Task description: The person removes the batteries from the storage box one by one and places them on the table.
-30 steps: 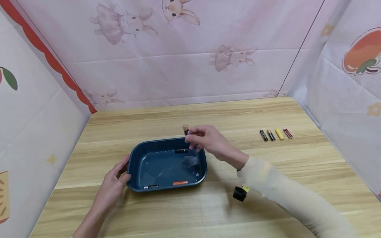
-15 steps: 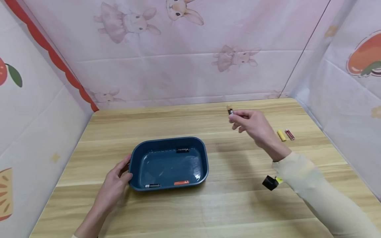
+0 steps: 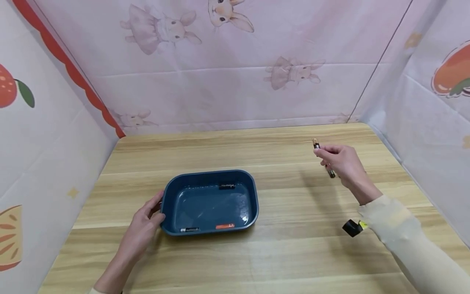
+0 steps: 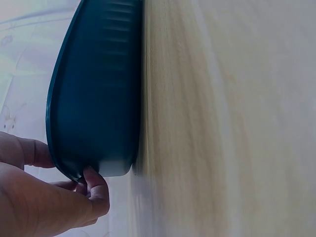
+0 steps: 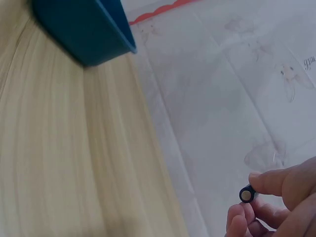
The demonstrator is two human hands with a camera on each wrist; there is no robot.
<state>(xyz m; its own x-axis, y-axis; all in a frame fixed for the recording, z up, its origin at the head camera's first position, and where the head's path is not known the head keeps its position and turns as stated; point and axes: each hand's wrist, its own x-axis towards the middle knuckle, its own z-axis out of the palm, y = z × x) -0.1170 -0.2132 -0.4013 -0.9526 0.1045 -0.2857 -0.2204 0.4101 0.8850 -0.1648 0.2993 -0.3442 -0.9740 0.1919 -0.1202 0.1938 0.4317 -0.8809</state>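
On the left of the head view, my left hand (image 3: 145,226) grips the near-left end of a dark blue plastic tub (image 3: 209,171); in the left wrist view its thumb and fingers close around the tub's rim (image 4: 49,106). Inside lie a black battery (image 3: 227,186) at the back wall, a dark battery with a silver end (image 3: 189,230) and an orange battery (image 3: 225,226) along the front wall. Over the table's right side, my right hand (image 3: 345,165) pinches a black battery with a copper top (image 3: 316,143). Below its fingers, a dark battery (image 3: 331,173) shows on the table.
The wood-grain table (image 3: 279,253) is enclosed by a pink rabbit-print cloth (image 3: 227,94) behind and fruit-print cloths at both sides. A black camera block (image 3: 351,228) hangs under the right wrist.
My right hand has moved rightward from over the tub, carrying the battery, to above the row of batteries, which it now mostly hides. The left hand stays on the tub.
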